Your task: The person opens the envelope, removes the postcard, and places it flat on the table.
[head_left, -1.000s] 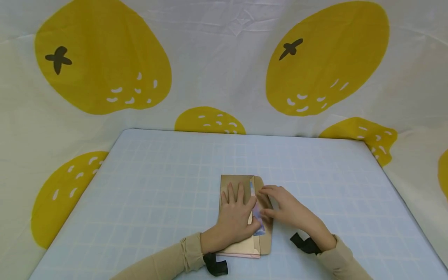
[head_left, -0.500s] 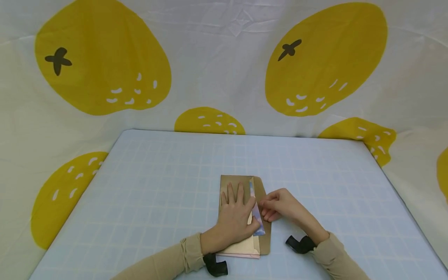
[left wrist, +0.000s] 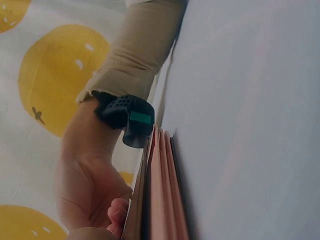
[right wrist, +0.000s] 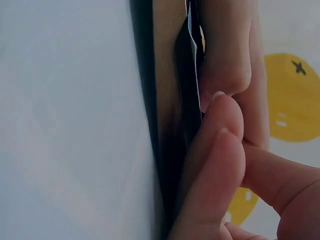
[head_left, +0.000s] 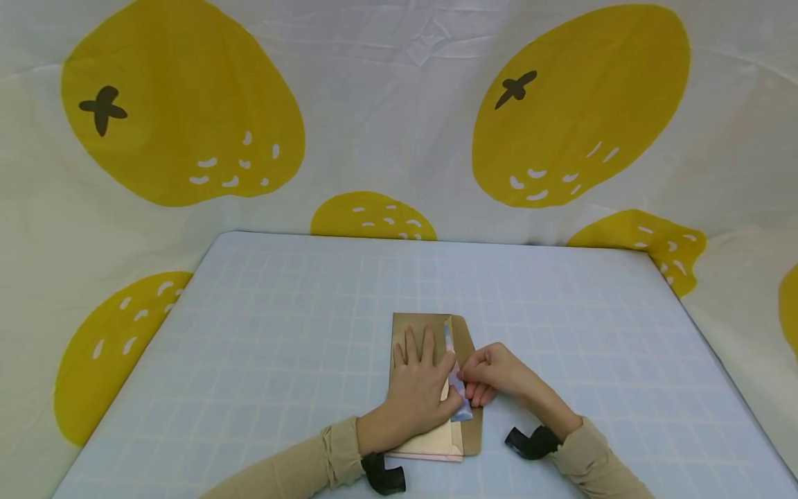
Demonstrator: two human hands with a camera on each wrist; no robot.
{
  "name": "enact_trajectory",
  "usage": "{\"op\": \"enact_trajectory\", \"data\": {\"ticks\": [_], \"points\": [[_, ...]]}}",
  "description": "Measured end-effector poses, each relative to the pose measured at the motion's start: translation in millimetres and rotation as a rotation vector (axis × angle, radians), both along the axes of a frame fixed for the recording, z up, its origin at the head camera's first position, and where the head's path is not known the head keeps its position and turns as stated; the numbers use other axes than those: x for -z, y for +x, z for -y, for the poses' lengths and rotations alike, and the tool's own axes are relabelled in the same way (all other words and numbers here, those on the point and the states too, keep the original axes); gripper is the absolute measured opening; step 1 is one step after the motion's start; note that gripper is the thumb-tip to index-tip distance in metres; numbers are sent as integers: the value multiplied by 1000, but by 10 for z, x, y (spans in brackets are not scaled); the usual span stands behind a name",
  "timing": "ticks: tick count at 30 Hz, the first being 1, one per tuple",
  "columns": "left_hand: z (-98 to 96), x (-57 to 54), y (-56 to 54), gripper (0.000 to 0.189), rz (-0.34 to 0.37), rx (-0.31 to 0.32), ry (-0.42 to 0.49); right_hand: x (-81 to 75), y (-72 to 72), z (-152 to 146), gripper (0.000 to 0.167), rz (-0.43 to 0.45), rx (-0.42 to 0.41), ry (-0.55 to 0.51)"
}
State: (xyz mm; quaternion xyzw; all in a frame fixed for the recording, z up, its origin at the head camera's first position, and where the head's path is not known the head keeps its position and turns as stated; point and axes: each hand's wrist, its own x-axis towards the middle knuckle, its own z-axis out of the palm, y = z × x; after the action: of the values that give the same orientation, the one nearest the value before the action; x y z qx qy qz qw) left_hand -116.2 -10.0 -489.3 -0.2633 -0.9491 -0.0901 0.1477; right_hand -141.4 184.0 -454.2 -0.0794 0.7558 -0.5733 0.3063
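From my end, the left hand (head_left: pixel 414 394) lies flat, fingers spread, on the brown envelope stack (head_left: pixel 472 438) on the table (head_left: pixel 280 319). The right hand (head_left: pixel 499 375) has fingers curled at the bluish-purple paper (head_left: pixel 464 414); can't tell if it's gripped.

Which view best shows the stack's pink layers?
The left wrist view: the pink layers appear close-up and edge-on. The head view shows just a thin pink strip at the near edge; the right wrist view shows none clearly.
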Motion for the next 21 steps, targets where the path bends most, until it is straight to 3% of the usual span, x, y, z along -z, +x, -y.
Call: {"op": "enact_trajectory", "data": {"ticks": [8,21], "points": [[-4,14,6,36,-38,2,9,-3,12,18,17,-27,7,13],[10,-53,9,38,-4,-4,-36,10,-1,-9,16,-40,-9,-8]]}}
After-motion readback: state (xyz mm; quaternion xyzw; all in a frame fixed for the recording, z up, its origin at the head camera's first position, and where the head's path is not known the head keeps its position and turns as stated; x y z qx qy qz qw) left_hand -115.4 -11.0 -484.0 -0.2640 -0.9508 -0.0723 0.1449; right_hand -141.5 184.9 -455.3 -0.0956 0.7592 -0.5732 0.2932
